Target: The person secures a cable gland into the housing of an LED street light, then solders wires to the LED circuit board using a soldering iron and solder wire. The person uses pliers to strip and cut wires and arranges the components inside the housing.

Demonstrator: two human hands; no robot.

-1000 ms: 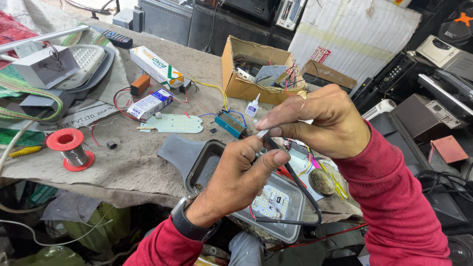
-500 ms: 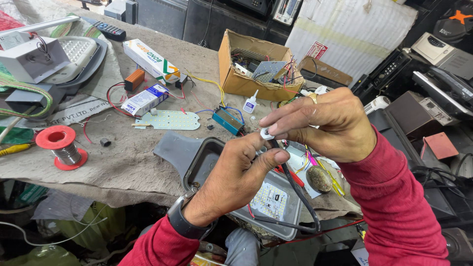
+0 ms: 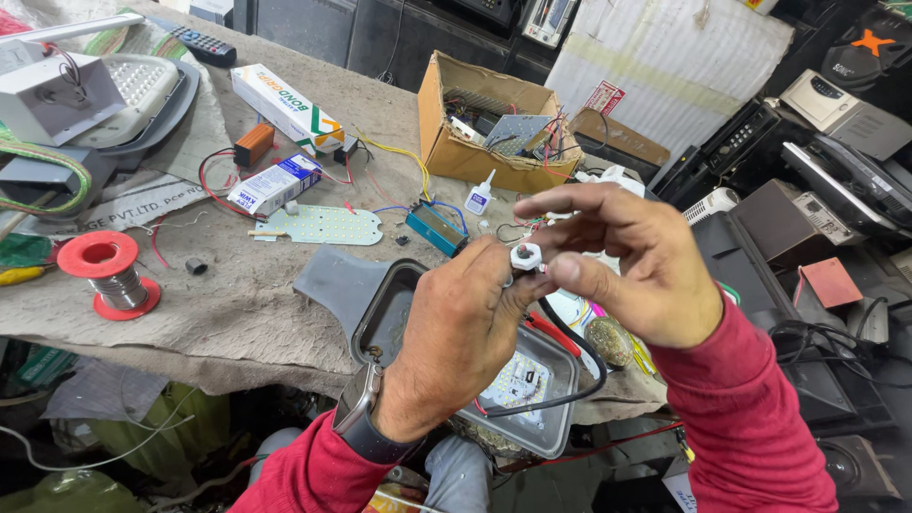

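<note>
My left hand [image 3: 454,332] and my right hand [image 3: 635,264] meet above a grey metal lamp housing [image 3: 380,309] that lies on the bench. Between the fingertips of both hands sits a small white round fitting [image 3: 525,256] on the end of a black cable [image 3: 579,366]. The cable loops down into the housing, where a white LED board [image 3: 518,380] shows. A red wire runs beside it. A dark watch is on my left wrist, and both sleeves are red.
A red solder spool [image 3: 106,274] stands at the left. A white LED strip board [image 3: 318,226], small cartons, an orange block and a glue bottle [image 3: 479,198] lie behind the housing. A cardboard box of parts [image 3: 494,119] sits farther back. Dark appliances crowd the right side.
My view has moved closer. My hands have lifted slightly with the fitting, and my right fingers have spread more over it.
</note>
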